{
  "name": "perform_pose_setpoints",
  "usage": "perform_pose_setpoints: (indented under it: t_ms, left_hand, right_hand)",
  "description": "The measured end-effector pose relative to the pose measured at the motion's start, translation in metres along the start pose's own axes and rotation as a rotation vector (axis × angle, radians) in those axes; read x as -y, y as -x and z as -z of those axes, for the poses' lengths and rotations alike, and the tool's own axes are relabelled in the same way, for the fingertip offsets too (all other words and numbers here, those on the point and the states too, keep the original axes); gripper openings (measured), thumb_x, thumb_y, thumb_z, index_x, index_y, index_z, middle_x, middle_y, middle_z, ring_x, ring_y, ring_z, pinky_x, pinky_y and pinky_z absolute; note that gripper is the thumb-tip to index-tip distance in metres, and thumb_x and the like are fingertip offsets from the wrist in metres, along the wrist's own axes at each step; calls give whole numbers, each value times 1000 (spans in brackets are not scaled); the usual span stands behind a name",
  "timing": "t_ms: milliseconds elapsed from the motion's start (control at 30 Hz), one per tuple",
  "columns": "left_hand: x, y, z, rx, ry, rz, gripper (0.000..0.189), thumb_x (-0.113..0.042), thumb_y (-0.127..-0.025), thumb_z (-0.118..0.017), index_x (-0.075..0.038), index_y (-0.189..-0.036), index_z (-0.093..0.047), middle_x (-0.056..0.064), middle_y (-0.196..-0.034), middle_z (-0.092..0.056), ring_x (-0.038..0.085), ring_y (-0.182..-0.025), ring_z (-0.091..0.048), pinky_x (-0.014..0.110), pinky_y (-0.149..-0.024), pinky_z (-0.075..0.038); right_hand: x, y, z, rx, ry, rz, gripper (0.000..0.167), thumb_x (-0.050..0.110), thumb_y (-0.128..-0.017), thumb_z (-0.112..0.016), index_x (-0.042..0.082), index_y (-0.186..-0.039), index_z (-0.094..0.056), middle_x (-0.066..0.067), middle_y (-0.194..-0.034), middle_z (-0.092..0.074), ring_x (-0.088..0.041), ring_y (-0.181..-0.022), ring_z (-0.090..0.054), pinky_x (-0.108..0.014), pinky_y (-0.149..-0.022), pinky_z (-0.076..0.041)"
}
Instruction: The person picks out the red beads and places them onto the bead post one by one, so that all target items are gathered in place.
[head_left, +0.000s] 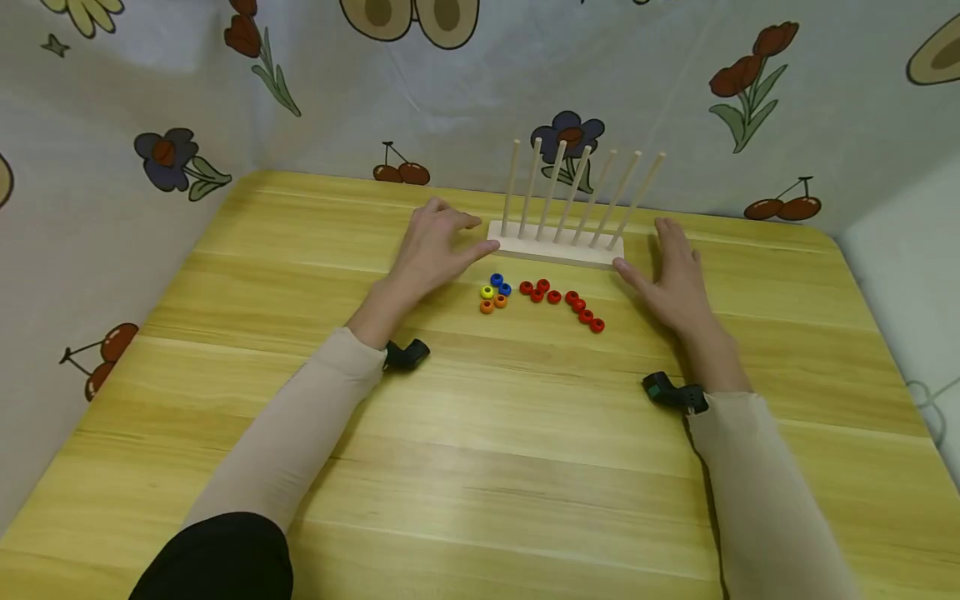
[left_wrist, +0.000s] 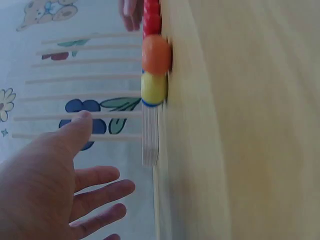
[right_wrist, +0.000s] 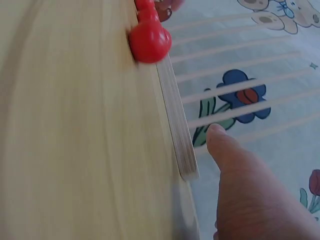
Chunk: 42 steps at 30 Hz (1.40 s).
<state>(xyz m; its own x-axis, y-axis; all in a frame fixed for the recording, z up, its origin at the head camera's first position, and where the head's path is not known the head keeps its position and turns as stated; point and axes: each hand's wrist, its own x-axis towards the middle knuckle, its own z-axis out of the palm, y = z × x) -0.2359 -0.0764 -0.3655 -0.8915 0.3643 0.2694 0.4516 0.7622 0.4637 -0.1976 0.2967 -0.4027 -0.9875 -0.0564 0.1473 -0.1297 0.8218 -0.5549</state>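
A pale wooden peg rack point(head_left: 555, 247) with several upright pegs stands toward the back of the table. My left hand point(head_left: 435, 246) is at its left end, fingers spread and thumb tip right at the base's corner. At the other end is my right hand point(head_left: 675, 279), its thumb tip by the base's right corner and its fingers extended. Neither hand holds anything. In front of the rack lie several red beads point(head_left: 553, 297), two blue beads point(head_left: 497, 280), a yellow bead point(head_left: 487, 292) and two orange beads point(head_left: 487, 307). The pegs carry no beads.
The wood-grain table point(head_left: 480, 467) extends toward me and to both sides. Behind it hangs a printed cloth point(head_left: 465, 100) with flowers and cherries. Dark wrist cameras point(head_left: 407, 355) sit under both wrists.
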Motion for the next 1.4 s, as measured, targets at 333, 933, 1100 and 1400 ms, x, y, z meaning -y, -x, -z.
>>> perform_pose_setpoints:
  t_ms: [333, 933, 1100, 1400]
  left_hand:
    - [-16, -1, -19, 11, 229, -24, 35, -41, -91, -73, -13, -112, -77, 0, -103, -76, 20, -99, -58, 36, -92, -44]
    - [-46, 5, -35, 281, 153, -152, 24, -29, -85, -81, -17, -106, -79, -3, -106, -70, 16, -101, -54, 33, -93, -43]
    - [-48, 8, -37, 271, 142, -115, 18, -28, -85, -81, -19, -101, -79, -4, -101, -68, 16, -93, -50, 32, -85, -43]
    - [-53, 3, -30, 130, 237, -51, 16, -21, -86, -80, -12, -100, -78, -2, -94, -68, 13, -88, -60, 29, -81, -47]
  right_hand:
    - [21, -16, -19, -26, -167, 18, 87, 51, -88, -72, 23, -158, -30, -5, -163, -34, -28, -152, -28, -55, -124, -21]
    - [19, -15, -24, 6, -134, 54, 61, 39, -92, -72, 18, -146, -52, -12, -150, -51, -34, -143, -43, -51, -120, -31]
    - [19, -16, -25, 19, -136, 79, 58, 35, -93, -71, 15, -145, -53, -15, -149, -50, -36, -143, -43, -52, -119, -31]
    - [19, -17, -22, 31, -128, 74, 58, 34, -94, -70, 15, -145, -52, -16, -149, -50, -37, -143, -42, -52, -119, -32]
